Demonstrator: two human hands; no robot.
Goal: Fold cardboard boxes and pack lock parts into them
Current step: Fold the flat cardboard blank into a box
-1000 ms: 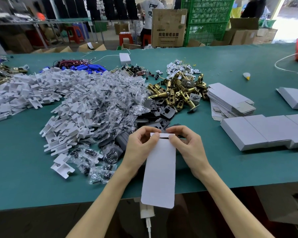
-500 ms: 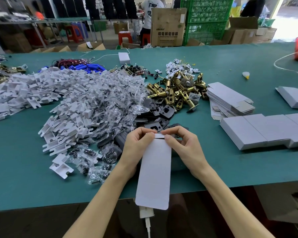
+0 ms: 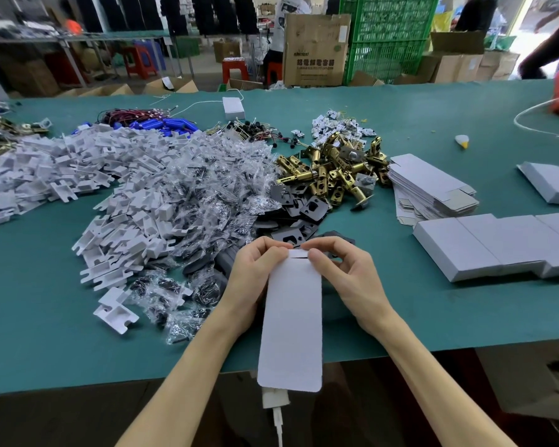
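Pinching the top flap of the white box (image 3: 291, 317) with left hand (image 3: 255, 275) and right hand (image 3: 347, 279), both curled tight on it, just nearside of the brass latch pile (image 3: 333, 172). Got a few closed boxes (image 3: 465, 250) right of that pile, probably yet to pack this one

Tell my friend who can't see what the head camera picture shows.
The left hand and right hand pinch the far end of a long white cardboard box over the edge of a green table. Behind lie piles of white plastic pieces, bagged parts, brass latches and flat boxes.
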